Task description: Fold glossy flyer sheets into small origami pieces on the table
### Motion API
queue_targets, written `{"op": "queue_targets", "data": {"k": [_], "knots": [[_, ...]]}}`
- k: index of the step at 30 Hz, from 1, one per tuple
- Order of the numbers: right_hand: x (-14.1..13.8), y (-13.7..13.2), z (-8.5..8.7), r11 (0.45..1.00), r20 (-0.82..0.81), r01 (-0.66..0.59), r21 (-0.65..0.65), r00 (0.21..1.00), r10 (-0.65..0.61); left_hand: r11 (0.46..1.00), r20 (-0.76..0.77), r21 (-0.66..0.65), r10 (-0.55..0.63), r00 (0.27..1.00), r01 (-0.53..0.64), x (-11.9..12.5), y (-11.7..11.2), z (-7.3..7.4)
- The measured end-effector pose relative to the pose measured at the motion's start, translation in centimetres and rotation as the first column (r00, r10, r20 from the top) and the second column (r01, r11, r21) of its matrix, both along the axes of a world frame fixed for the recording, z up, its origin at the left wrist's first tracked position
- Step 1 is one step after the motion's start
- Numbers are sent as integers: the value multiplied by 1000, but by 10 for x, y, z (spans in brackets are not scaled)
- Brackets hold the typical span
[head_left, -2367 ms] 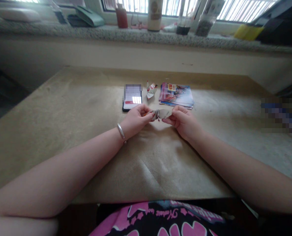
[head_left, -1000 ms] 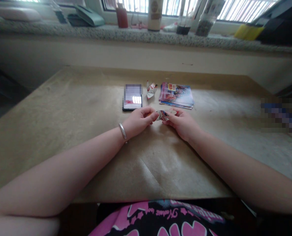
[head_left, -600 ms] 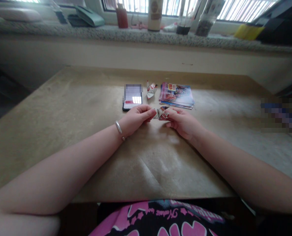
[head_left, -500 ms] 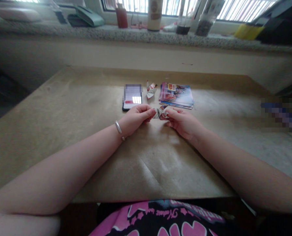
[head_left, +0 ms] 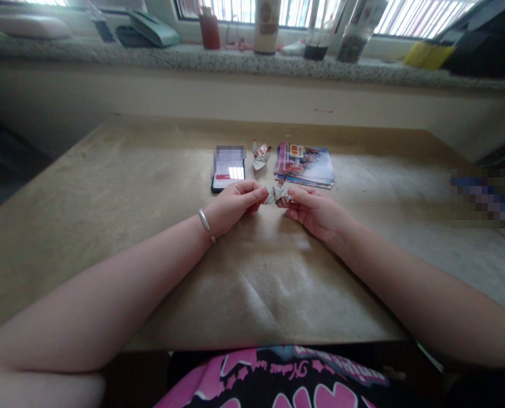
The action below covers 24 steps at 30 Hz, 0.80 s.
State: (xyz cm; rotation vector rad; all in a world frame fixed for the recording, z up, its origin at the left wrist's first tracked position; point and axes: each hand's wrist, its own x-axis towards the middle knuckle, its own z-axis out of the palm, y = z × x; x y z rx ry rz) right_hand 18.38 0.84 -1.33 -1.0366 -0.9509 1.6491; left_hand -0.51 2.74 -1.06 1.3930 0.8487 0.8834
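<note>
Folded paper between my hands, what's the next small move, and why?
Probably ease the two ends gently apart, without tugging. The left hand and right hand each pinch one end of the folded paper, and its middle looks bunched between them, so a slow pull would likely open the shape without tearing it.

I cannot make out the shape of the folded paper (head_left: 278, 195): the fingertips of the left hand (head_left: 234, 205) and the right hand (head_left: 316, 212) pinch it and cover both its ends. Just behind the grip, the upper part of the phone (head_left: 228, 173) is pixelated. The print on the leaflets (head_left: 306, 164), behind and right of the grip, is too small to read. Far right of the grip, a pixelated patch (head_left: 486, 198) hides what lies there. Well behind the grip, the top edge cuts the bottles (head_left: 267, 25).
</note>
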Motion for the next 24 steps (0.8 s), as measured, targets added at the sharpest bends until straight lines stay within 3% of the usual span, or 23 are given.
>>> {"op": "queue_targets", "data": {"k": [24], "knots": [[1, 1, 1, 999, -56, -44, -7, 997, 44, 999, -64, 30, -35, 997, 37, -1, 1, -1]]}}
